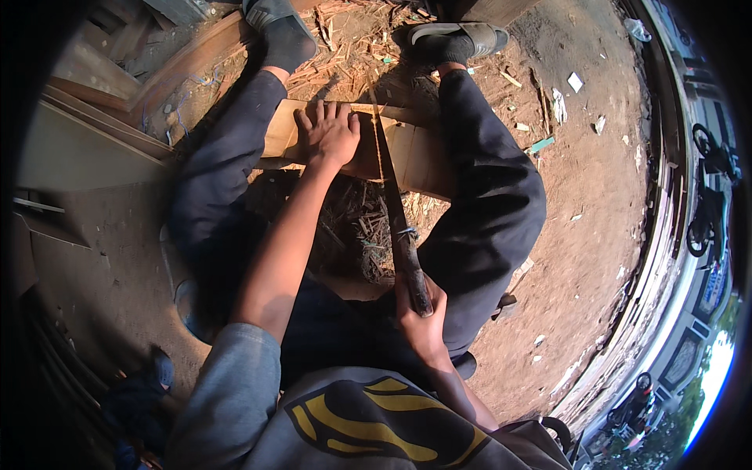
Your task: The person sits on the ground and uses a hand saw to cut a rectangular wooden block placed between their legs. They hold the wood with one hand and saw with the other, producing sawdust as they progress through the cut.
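A light brown wooden board (415,160) lies crosswise between my legs, its right end next to my right leg. My left hand (332,137) rests on the board, palm down, with fingers spread. Gripped in my right hand (425,321) is the dark handle of a handsaw (394,205). The saw's long, narrow blade points away from me and crosses the board just right of my left hand. A bright, toothed-looking line runs along the blade's left side. How deep the blade sits in the wood I cannot tell.
Wood chips and shavings (352,39) cover the ground beyond the board and between my legs. Wooden panels and frames (102,110) stand at the left. Bare dirt with scraps stretches to the right, toward parked motorcycles (709,188). Another person's leg shows at lower left.
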Demonstrator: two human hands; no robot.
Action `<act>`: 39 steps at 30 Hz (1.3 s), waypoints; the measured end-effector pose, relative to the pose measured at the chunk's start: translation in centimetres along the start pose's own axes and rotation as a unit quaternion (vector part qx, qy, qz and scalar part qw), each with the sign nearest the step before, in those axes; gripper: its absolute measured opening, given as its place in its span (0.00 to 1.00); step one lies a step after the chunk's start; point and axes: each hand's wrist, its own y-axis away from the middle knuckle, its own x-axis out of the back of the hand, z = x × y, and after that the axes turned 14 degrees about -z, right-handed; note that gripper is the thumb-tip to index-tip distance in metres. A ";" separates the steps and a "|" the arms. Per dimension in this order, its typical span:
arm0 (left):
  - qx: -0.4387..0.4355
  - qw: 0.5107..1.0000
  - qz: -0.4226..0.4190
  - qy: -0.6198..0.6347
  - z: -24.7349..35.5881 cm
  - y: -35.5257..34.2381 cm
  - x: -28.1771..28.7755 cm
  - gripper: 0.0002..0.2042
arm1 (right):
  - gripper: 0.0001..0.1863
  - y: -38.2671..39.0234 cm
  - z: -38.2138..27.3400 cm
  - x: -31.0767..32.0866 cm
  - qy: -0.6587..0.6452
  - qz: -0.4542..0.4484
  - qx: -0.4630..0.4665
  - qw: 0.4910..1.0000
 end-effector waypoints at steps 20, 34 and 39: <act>-0.020 0.992 -0.065 -0.107 -0.8 0.3 1.1 0.23 | 0.12 -9.9 -0.5 -1.0 -0.026 0.011 0.022 0.999; -0.035 0.997 0.011 -0.069 -2.0 -0.5 -1.9 0.17 | 0.12 -10.9 -1.5 -0.3 -0.044 -0.009 -0.020 0.999; 0.012 0.998 -0.033 -0.044 -0.1 0.4 0.4 0.18 | 0.07 -3.3 -1.2 0.0 -0.029 -0.014 -0.033 0.999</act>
